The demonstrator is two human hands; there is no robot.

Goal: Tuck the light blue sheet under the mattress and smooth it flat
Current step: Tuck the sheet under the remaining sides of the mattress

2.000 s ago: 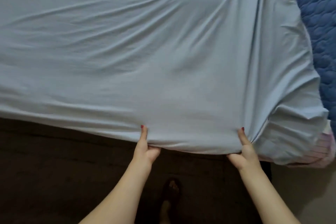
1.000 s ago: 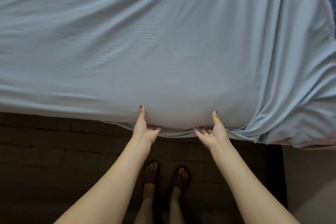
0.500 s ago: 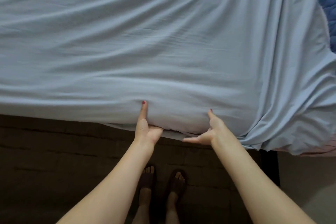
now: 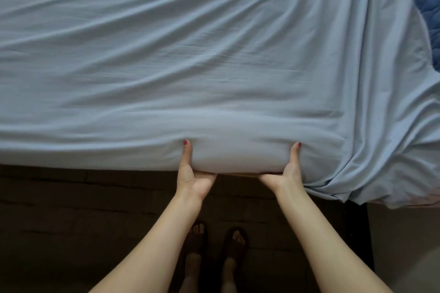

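dark floor runs along the bottom of the head view, and above it the bed fills nearly everything, covered by the light blue sheet (image 4: pixel 214 59). only one view here, so that's all we've got.

we'd say we're mid-tuck on the near edge. our left hand (image 4: pixel 191 177) and right hand (image 4: pixel 284 175) both grip the mattress edge through the sheet: thumbs up on the side face, fingers curled underneath and out of sight. so both are closed around that sheet-wrapped edge, not flat. between the thumbs the fabric looks snug.

the sheet lies over the whole top with long diagonal wrinkles, and off to our right a loose bunch (image 4: pixel 371 173) hangs down at the corner, not tucked. past it a strip of dark blue quilted cover (image 4: pixel 428 7) shows bare, so that side isn't covered yet.

next, we reckon, is working along to that right corner, stuffing the loose bunch under, then sweeping flat palms across the top. pull too hard and the tucked bit may slide back out.

count: one sheet, one quilted cover, two hands, two feet in sandals (image 4: pixel 216 242).
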